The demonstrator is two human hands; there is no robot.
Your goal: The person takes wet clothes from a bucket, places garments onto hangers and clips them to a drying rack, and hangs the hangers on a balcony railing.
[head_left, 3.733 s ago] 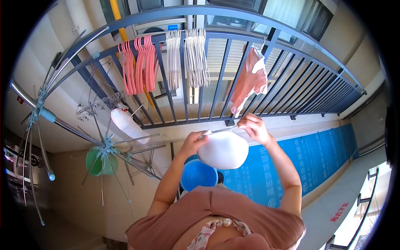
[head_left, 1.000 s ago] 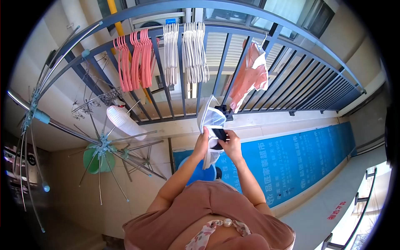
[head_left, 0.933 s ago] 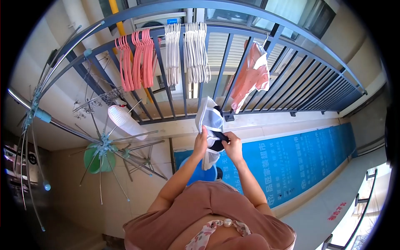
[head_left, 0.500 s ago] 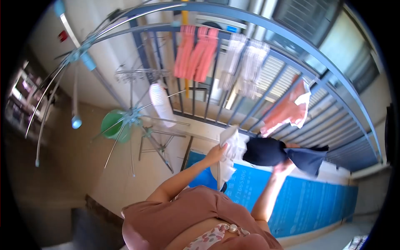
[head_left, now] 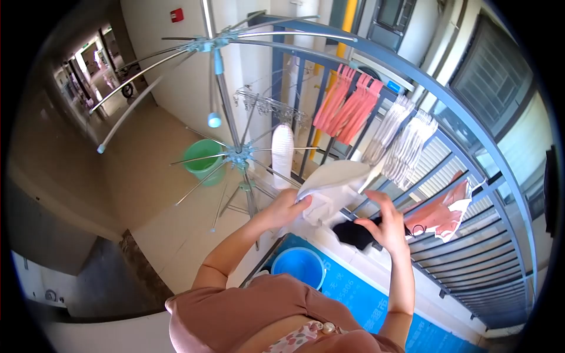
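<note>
A white cloth garment spreads out in front of me, folded and partly lifted. My left hand pinches its left edge between thumb and fingers. To the right, my right hand is raised with thumb and index finger apart, pointing towards the white cloth. A black garment runs behind that hand and seems held by its lower fingers, which are hidden. A thin dark loop shows past the wrist side.
Pink hangers and white hangers hang on the blue-grey railing, beside a pink-and-white garment. A metal drying rack stands left, near a green bucket. Below sits a blue basin.
My view has turned left, bringing the blue basin into sight. The white cloth is spread wider and higher. My right hand has moved closer to it, thumb and index finger now parted.
</note>
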